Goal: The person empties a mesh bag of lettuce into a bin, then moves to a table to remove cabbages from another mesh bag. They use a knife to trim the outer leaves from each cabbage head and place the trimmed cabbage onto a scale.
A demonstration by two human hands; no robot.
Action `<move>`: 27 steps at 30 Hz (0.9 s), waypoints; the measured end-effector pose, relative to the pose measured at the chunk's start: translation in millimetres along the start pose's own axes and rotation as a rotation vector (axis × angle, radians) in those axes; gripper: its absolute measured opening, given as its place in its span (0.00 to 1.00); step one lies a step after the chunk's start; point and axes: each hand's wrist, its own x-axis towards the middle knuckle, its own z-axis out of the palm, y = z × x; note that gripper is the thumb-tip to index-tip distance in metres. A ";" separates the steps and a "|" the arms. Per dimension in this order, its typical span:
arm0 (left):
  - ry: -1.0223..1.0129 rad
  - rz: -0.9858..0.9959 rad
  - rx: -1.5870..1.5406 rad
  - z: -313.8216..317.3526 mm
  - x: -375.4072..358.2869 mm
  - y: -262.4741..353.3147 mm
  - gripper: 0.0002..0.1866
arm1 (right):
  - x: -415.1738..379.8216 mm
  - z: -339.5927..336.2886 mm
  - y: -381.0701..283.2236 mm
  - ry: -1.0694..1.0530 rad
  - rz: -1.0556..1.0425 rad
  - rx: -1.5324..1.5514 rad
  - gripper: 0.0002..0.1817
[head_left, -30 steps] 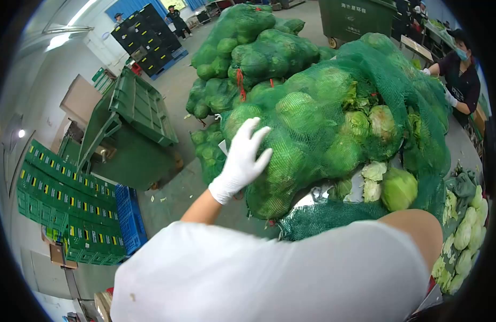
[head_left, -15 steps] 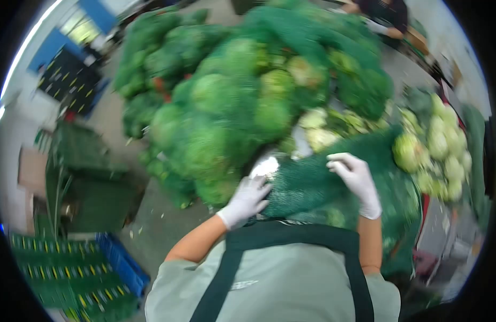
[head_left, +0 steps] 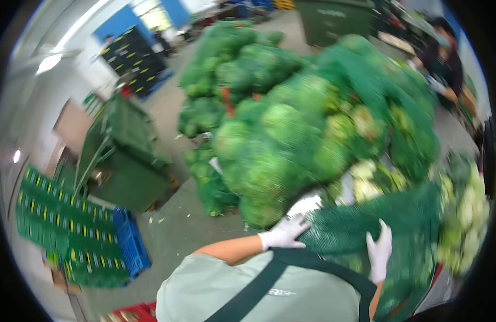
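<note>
Both of my hands wear white gloves. My left hand (head_left: pixel 285 233) lies at the left edge of a dark green mesh sheet (head_left: pixel 344 221), fingers stretched and spread. Over the same mesh, farther right, my right hand (head_left: pixel 381 251) is held with thumb and fingers apart. Beneath the netting in front of me, pale green shapes show through. Just beyond my left fingers is a shiny silver surface (head_left: pixel 306 205). Past the mesh's far edge lie cut pale cabbage pieces (head_left: pixel 365 189) and loose leaves. A large net bag of cabbages (head_left: pixel 283 126) bulges up ahead of my left hand.
More net sacks of cabbage (head_left: pixel 253 67) stand behind. Peeled cabbages (head_left: pixel 465 217) are heaped at the right. On the left are a green wheeled bin (head_left: pixel 132 185), stacked green crates (head_left: pixel 71 225) and a blue pallet (head_left: pixel 131 241). Another person (head_left: pixel 443 67) works at the far right.
My view has swung left, so the scene sits farther right and lower. My left hand stays at the mesh edge; my right fingers, bent before, now reach forward.
</note>
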 end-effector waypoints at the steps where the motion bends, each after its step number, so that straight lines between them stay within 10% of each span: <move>1: 0.048 0.004 0.064 7.7 -0.6 -3.9 0.36 | 0.3 -2.2 -8.7 -0.064 0.076 0.007 0.37; 9: 0.318 -0.084 -0.212 22.3 -4.3 -8.7 0.07 | -19.6 27.3 46.5 -0.175 0.012 0.004 0.33; 16: 0.607 -0.030 -0.504 -32.8 13.1 -10.1 0.07 | 48.1 -88.8 -32.0 -0.308 -0.026 0.372 0.12; 18: 0.484 -0.087 -0.580 -77.5 26.4 -7.1 0.06 | 108.9 -109.7 -45.8 -0.322 -0.434 0.329 0.07; 20: 0.366 -0.043 -0.704 -109.1 55.3 -10.9 0.07 | 184.1 -121.5 -71.9 -0.052 -0.674 0.023 0.12; 22: 0.328 -0.166 -0.857 -141.4 92.7 -2.1 0.09 | 257.9 -130.3 -59.0 -0.054 -0.314 0.172 0.21; 27: 0.815 -0.170 -0.804 -157.8 161.8 -26.4 0.20 | 258.0 -147.9 -94.4 0.309 -0.385 0.345 0.31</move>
